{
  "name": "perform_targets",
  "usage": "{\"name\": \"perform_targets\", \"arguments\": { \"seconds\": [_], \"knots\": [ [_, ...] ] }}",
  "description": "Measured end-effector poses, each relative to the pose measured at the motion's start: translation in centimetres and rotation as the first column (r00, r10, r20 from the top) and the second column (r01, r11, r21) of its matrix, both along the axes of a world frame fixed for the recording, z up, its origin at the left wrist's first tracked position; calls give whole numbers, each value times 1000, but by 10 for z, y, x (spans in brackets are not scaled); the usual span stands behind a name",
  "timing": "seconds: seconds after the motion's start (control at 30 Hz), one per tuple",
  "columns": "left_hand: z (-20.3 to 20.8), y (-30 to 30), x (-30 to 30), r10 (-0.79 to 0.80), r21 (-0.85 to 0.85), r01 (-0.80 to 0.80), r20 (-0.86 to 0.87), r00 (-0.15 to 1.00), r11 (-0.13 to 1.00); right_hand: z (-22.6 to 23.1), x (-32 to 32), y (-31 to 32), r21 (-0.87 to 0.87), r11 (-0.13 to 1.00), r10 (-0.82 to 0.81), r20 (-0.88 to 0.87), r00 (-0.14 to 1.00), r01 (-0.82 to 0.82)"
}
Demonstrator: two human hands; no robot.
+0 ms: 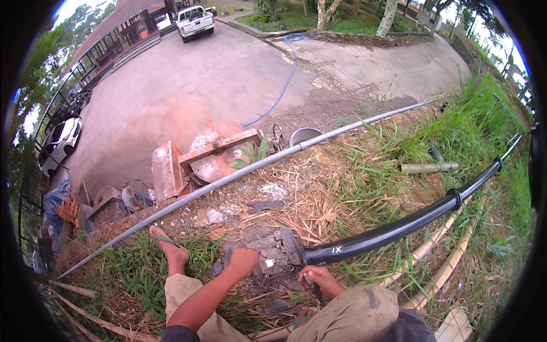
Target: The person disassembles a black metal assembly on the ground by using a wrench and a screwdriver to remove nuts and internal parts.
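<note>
A black metal pole (387,235) with raised collars lies along the ground, running from a lump of grey concrete (279,251) toward the far right. My left hand (244,261) is closed in a fist at the left side of the concrete. Whatever its fingers may hold is hidden. My right hand (322,283) is on the other side, just below the pole's near end. Its fingers are closed round a slim dark tool whose kind I cannot make out. A small white patch shows on the concrete between my hands.
A long grey pipe (228,186) crosses beyond me. Behind it are a rusty orange machine (219,155), a bucket (305,135) and a blue hose (279,100). Bamboo poles (444,276) lie at right. A white pickup (195,24) stands far off on the paving.
</note>
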State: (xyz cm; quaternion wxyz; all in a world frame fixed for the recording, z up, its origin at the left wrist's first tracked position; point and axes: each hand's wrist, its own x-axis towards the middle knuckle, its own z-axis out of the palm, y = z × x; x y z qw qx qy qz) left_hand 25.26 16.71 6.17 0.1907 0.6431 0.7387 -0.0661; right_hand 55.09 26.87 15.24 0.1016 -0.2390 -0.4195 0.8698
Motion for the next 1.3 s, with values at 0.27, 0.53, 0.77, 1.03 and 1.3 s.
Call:
{"name": "perform_targets", "arguments": {
  "seconds": [0.27,0.53,0.77,1.03,1.3],
  "knots": [
    [0,-1,19,544,-101,-535,117,831,839,-11,-5,-18,-61,989,132,4,991,-132],
    [24,-3,27,577,-66,-575,178,797,815,-38,3,-32,-48,979,198,44,979,-196],
    [-6,-2,20,263,4,-263,43,964,965,-33,-1,-28,75,983,162,87,983,-168],
    [7,-7,33,510,57,-522,149,847,851,-19,-6,-18,66,975,203,106,973,-210],
    [4,-4,14,546,-80,-541,54,836,837,-23,-12,-22,174,959,213,86,973,-226]
  ]
}}
